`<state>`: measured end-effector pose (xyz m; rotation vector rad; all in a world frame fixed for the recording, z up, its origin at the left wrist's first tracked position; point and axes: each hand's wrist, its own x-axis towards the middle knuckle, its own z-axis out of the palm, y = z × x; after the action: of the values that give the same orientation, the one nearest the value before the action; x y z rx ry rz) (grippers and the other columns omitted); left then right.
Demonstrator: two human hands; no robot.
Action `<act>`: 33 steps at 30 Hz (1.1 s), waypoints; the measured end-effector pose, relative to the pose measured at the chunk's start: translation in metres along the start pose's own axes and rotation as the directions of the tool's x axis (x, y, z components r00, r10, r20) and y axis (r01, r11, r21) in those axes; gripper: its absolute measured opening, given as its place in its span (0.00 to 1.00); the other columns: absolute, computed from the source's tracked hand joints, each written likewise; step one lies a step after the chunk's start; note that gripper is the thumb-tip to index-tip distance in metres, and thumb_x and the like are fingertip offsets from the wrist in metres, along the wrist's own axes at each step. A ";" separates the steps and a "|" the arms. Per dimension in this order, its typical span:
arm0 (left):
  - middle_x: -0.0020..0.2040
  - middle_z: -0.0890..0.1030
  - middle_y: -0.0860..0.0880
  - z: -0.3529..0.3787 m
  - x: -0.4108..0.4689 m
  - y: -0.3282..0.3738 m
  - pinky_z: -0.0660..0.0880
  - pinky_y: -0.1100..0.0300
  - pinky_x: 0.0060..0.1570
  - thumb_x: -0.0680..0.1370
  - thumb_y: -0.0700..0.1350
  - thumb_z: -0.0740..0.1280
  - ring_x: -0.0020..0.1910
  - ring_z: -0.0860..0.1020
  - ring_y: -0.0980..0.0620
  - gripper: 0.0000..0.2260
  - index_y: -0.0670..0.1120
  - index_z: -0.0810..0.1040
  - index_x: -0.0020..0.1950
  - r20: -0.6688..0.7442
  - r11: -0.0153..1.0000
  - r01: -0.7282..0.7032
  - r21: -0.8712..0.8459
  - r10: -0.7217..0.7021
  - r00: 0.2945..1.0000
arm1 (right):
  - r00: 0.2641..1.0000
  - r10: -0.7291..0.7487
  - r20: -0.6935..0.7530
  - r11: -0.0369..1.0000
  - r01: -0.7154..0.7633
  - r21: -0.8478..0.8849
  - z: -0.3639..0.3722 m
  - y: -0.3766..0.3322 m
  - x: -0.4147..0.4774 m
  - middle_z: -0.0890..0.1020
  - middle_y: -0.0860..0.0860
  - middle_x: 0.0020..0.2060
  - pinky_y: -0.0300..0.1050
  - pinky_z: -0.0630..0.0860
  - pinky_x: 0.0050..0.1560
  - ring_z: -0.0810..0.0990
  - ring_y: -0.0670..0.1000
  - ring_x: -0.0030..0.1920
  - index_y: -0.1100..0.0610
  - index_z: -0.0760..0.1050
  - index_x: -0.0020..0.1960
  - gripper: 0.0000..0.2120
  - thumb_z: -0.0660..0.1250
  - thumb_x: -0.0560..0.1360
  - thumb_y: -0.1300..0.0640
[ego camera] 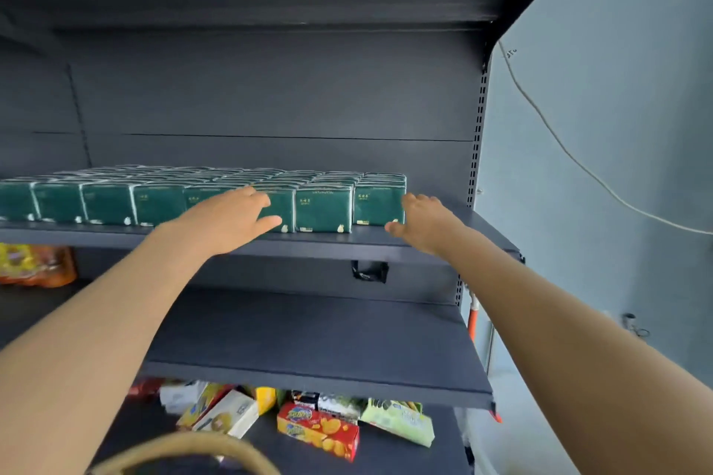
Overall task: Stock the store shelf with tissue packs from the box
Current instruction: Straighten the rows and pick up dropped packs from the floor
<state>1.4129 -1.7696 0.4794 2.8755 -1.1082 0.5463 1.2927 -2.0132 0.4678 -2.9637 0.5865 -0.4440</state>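
Several dark green tissue packs point(324, 210) stand in tight rows along the dark shelf point(328, 243), filling it from the left edge to near its right end. My left hand point(235, 218) lies flat with straight fingers against the front of the packs near the middle. My right hand point(422, 222) is open beside the rightmost pack point(378, 204), fingers extended at its right side. Neither hand holds anything. The box is not in view.
A bare strip of shelf lies right of the last pack. A lower dark shelf point(316, 343) juts out below. Snack boxes point(318, 430) lie on the bottom shelf. A curved basket handle point(185, 447) is at the bottom edge. The grey wall with a cable point(559, 143) is on the right.
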 end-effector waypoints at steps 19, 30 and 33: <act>0.64 0.72 0.43 -0.065 -0.300 -0.088 0.71 0.51 0.58 0.81 0.56 0.55 0.61 0.73 0.45 0.23 0.42 0.67 0.70 0.097 0.990 0.111 0.085 -0.119 0.988 | 0.961 -0.240 0.138 0.971 0.240 0.014 -0.015 -0.210 -0.208 0.71 0.58 0.66 0.51 0.71 0.61 0.71 0.59 0.65 0.62 0.63 0.71 0.26 0.60 0.79 0.47; 0.64 0.72 0.43 -0.031 -0.415 -0.278 0.72 0.47 0.58 0.81 0.55 0.57 0.61 0.72 0.44 0.22 0.41 0.68 0.68 0.149 0.995 0.072 0.069 -0.082 0.985 | 0.964 -0.162 0.210 0.986 0.150 0.071 0.062 -0.410 -0.262 0.72 0.60 0.65 0.51 0.71 0.60 0.71 0.61 0.63 0.62 0.63 0.70 0.26 0.61 0.79 0.48; 0.60 0.73 0.43 -0.015 -0.434 -0.317 0.72 0.49 0.57 0.81 0.55 0.57 0.59 0.73 0.44 0.22 0.42 0.69 0.67 0.182 0.996 0.082 0.029 -0.086 0.979 | 0.956 -0.169 0.240 0.985 0.162 0.051 0.086 -0.452 -0.273 0.71 0.60 0.65 0.51 0.70 0.60 0.70 0.60 0.64 0.62 0.63 0.70 0.25 0.61 0.79 0.48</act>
<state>1.3160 -1.2485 0.3878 3.0252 -0.9988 0.2960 1.2392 -1.4883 0.3769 -2.9854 0.3036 -0.0941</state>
